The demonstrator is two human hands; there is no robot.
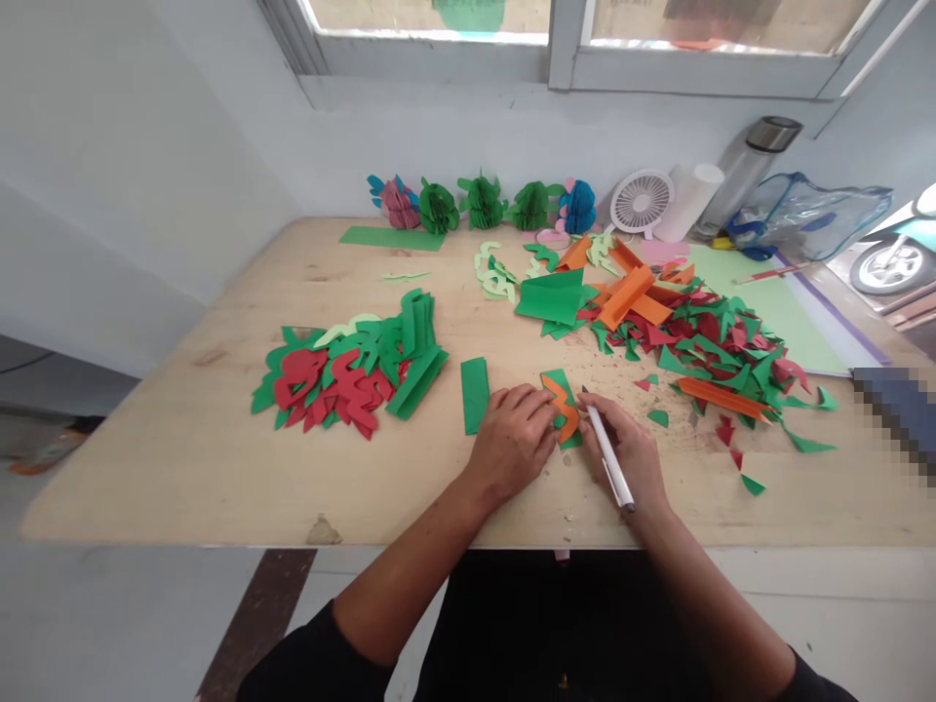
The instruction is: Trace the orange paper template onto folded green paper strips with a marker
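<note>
My left hand (516,437) is closed, its bent fingers holding the left edge of an orange wavy paper cutout (562,408). Under that cutout lies a small green paper rectangle (572,435) on the table. In my right hand (635,453) is a white pen (609,458), slanted with its dark tip end by the right side of the green paper; whether the tip touches is unclear. A folded green paper strip (475,395) lies just beyond my left hand. Farther left sits a pile of red cutouts (351,392) and green cutouts (409,331).
Green and red paper scraps (721,336) with folded orange strips (627,297) heap at the right. Along the wall stand several paper honeycomb figures (484,203), a small fan (642,202), a white roll (688,200), a bottle (750,171) and a clear pouch (819,216).
</note>
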